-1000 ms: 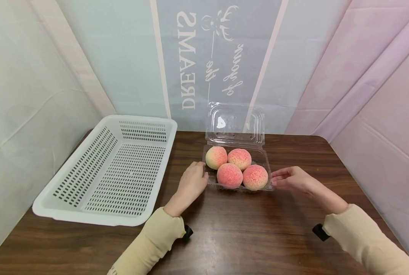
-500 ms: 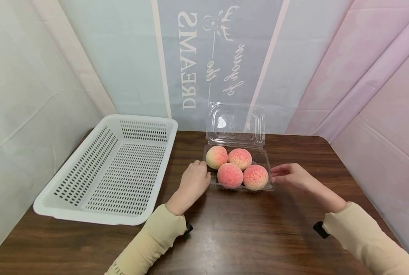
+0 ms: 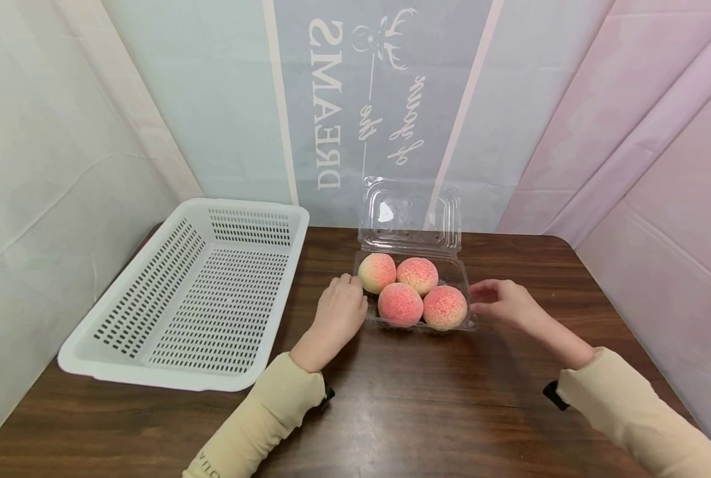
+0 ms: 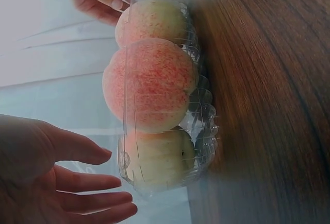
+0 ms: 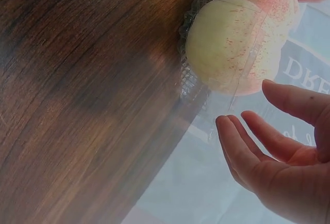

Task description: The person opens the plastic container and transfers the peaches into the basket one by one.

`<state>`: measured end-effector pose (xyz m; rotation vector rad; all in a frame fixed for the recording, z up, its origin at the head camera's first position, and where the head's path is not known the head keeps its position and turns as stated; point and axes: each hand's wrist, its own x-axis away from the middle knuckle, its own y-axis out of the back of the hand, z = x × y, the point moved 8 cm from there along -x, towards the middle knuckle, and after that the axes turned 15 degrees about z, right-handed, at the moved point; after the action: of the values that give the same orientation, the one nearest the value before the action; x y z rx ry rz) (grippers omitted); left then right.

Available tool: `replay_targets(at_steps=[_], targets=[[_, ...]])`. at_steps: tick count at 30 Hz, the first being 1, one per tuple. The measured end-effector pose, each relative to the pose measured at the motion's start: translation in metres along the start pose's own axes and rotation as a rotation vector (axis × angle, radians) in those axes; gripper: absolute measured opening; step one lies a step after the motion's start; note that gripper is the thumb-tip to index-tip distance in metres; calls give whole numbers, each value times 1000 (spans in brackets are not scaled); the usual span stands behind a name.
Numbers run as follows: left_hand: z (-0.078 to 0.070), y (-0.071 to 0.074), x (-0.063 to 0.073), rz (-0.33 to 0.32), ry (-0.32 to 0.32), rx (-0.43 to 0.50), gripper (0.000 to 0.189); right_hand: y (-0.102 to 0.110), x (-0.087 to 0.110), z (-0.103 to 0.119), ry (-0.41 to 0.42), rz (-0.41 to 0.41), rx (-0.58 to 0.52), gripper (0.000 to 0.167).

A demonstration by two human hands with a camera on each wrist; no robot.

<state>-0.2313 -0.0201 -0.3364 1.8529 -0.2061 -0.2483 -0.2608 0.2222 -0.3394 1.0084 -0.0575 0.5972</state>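
In the head view, a clear plastic clamshell container (image 3: 411, 247) stands with its lid raised against the backdrop. Several pink and cream peaches (image 3: 400, 305) sit inside its base in two rows. My left hand (image 3: 340, 309) is at the container's left end. The left wrist view shows that hand's fingers (image 4: 95, 203) extended and loosely spread, fingertips close to the plastic wall. On the other side, my right hand (image 3: 504, 305) is by the right end. Its fingers (image 5: 234, 141) are gently bent with the thumb apart, tips right at the container's edge in the right wrist view.
A large white slotted plastic basket (image 3: 274, 318) occupies the table's left side. The dark wood table (image 3: 427, 405) ends at a printed fabric backdrop (image 3: 230, 99), with more fabric hanging at both sides.
Both hands have slid slightly away from me along the container's ends. The right hand's fingers have bent a little more. The container and peaches have hardly moved.
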Motion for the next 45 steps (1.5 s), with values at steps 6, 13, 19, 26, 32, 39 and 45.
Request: replay_targets(at_steps=[6,13,19,26,32,39,45], targets=[[-9,5,-1,-86,-102,-68,13,-2,-2,1,5,-5,21,42],[-23,7,-2,-130,-259,-126,20,-3,-2,0,17,-22,28,39],[-35,12,0,-200,-393,-146,19,-6,-2,-3,0,-17,5,39],[-43,14,1,-243,-471,-141,16,-9,-3,-5,-8,-13,-10,40],[-48,14,-1,-221,-505,-142,13,-12,-4,-6,-19,-8,-19,42],[-51,10,-5,-156,-515,-169,21,-13,-5,-6,-10,-12,-42,41],[-53,3,-11,-58,-495,-207,26,-15,-7,-7,-10,-11,-68,42]])
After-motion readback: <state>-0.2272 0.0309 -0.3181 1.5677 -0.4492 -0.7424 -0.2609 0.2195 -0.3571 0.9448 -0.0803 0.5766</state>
